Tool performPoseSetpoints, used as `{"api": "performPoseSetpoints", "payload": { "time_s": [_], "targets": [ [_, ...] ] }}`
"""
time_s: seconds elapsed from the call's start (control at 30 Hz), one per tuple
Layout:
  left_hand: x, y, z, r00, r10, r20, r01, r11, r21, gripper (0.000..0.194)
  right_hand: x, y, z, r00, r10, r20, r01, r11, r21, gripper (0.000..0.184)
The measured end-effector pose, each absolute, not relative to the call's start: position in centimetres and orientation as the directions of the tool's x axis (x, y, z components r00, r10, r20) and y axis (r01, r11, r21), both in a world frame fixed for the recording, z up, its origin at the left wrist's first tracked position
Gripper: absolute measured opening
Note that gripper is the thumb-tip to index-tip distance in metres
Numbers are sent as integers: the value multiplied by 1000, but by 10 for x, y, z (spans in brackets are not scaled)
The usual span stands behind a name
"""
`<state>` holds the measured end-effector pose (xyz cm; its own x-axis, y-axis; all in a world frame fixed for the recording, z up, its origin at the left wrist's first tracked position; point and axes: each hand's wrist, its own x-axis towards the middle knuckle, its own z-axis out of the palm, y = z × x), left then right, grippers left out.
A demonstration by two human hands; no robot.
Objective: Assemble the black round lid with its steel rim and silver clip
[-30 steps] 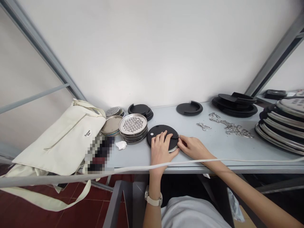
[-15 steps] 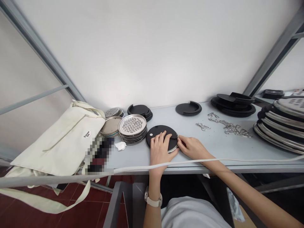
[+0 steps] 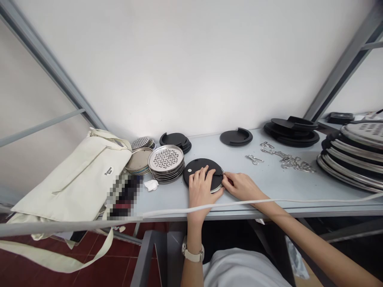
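A round black disc [image 3: 196, 164] with a white dot and a silvery rim at its lower edge lies on the table before me. My left hand [image 3: 202, 185] rests on top of it, fingers spread over the surface and thumb at the near rim, gripping it. At the disc's right edge, my right hand [image 3: 239, 185] pinches a small metal wire clip [image 3: 223, 173], mostly hidden by the fingertips. More wire clips [image 3: 295, 162] lie loose to the right, with a few apart [image 3: 254, 159]. To the left stands a stack of round metal grater plates [image 3: 166, 158].
Black round holders [image 3: 236, 137] lie at the back, more [image 3: 291, 131] stacked at back right. A tall stack of discs [image 3: 353, 163] stands far right. At left are a cream bag [image 3: 77, 179], metal lids [image 3: 139, 159] and crumpled white tissue [image 3: 151, 185]. A white cable [image 3: 287, 201] crosses in front.
The whole view has shifted slightly. Both hands keep their places on the disc and at its right edge, with hardly any visible movement.
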<state>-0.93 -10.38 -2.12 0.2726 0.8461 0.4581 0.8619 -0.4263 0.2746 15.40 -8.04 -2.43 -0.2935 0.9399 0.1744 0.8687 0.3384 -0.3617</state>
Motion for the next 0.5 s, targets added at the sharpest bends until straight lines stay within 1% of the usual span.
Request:
{"api": "performPoseSetpoints", "payload": {
  "time_s": [0.5],
  "targets": [
    [-9, -104, -22, 271, 846, 459, 860, -427, 279, 48, 153, -80, -24, -289, 945, 151, 895, 323, -308, 34]
  ]
}}
